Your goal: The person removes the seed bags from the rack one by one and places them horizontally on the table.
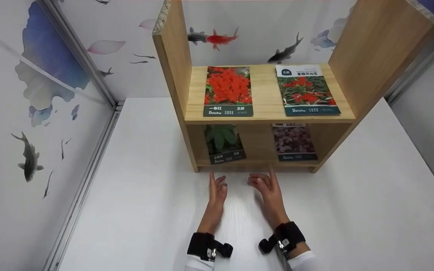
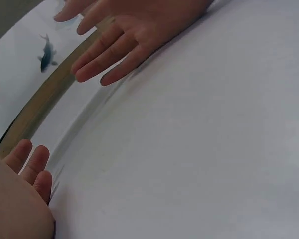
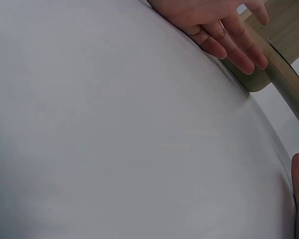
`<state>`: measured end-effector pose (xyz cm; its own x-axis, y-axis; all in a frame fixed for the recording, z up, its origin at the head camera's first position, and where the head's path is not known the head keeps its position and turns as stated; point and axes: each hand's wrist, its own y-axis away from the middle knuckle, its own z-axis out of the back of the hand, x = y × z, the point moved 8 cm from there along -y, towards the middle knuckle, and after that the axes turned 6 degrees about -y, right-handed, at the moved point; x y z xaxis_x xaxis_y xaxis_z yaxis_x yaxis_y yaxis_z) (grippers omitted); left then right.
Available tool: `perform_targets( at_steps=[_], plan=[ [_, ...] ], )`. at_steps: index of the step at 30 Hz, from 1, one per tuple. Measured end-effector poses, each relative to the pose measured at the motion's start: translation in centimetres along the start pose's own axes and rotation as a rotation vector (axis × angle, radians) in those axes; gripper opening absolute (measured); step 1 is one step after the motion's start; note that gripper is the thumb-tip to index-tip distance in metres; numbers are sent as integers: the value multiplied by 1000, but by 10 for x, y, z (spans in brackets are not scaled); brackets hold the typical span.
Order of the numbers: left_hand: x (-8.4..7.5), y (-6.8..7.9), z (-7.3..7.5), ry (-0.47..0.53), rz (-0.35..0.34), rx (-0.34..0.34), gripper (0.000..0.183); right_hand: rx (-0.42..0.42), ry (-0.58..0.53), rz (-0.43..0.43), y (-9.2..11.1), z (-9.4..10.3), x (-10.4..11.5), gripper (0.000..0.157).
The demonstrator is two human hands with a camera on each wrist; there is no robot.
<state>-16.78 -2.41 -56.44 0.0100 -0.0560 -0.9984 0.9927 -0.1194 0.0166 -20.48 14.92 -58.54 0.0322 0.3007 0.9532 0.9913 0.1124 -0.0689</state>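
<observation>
My left hand (image 1: 216,199) and right hand (image 1: 271,197) hover over the white table just in front of a wooden shelf (image 1: 264,94). Both are empty, fingers loosely extended toward the shelf, with a gap between the hands. Four-sided flower packets lie on the shelf: a red-blossom packet (image 1: 228,90) upper left, a red-and-white one (image 1: 309,94) upper right, a green-leaf packet (image 1: 222,141) lower left, slightly tilted, and a purple-flower packet (image 1: 294,143) lower right. In the left wrist view, the left hand (image 2: 20,194) is partly cut off and the right hand's fingers (image 2: 107,52) are spread.
Tall side panels (image 1: 386,49) rise at both ends of the shelf. The white table (image 1: 145,188) extends around it. Walls printed with fish and petals (image 1: 25,75) enclose the left, back and right. Each wrist wears a black strap (image 1: 202,245) with a small camera.
</observation>
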Motion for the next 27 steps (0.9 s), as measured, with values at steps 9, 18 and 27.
perform_targets(
  at_steps=[9, 18, 27],
  plan=[
    [26, -30, 0, -90, 1, -50, 63, 6, 161, 4, -16, 2, 3, 67],
    [35, -40, 16, -75, 148, -93, 73, -23, 166, -123, -25, -13, -12, 70],
    [34, -49, 26, -96, 182, -109, 81, -65, 193, -184, -32, -34, 0, 77]
  ],
)
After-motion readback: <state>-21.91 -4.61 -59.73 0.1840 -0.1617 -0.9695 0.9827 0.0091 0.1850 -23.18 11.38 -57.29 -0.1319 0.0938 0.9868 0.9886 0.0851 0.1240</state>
